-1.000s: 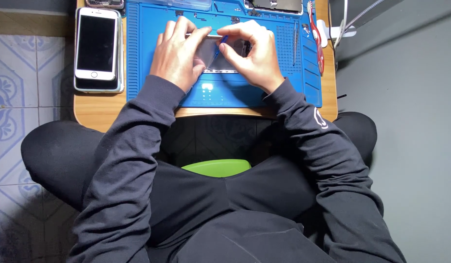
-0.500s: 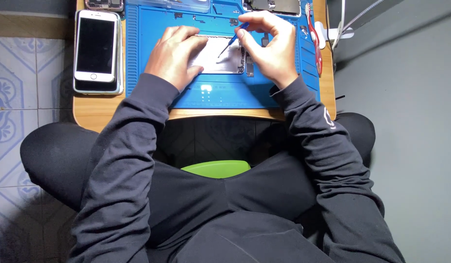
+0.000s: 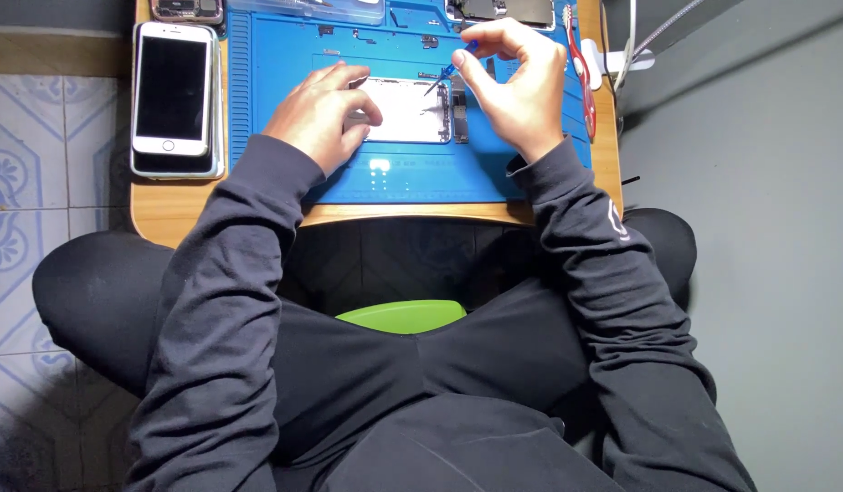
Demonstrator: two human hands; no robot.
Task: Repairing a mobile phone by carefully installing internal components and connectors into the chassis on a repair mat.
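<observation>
An opened phone body [image 3: 408, 109] with a bright metal inside lies flat on a blue work mat [image 3: 412, 169]. My left hand [image 3: 319, 114] rests on its left end, fingers spread and pressing it down. My right hand [image 3: 519, 82] pinches a small blue-handled screwdriver [image 3: 451, 69] whose tip points down at the phone's right end.
A white phone [image 3: 173, 87] lies face up on a stack at the left of the wooden table [image 3: 166, 205]. Red-handled tweezers [image 3: 584, 68] lie along the mat's right edge. More phone parts [image 3: 499, 11] sit at the far edge. A grey wall stands to the right.
Both hands lay over the phone a second ago. My right hand has since lifted and moved right, now holding the screwdriver with its tip at the phone's right end.
</observation>
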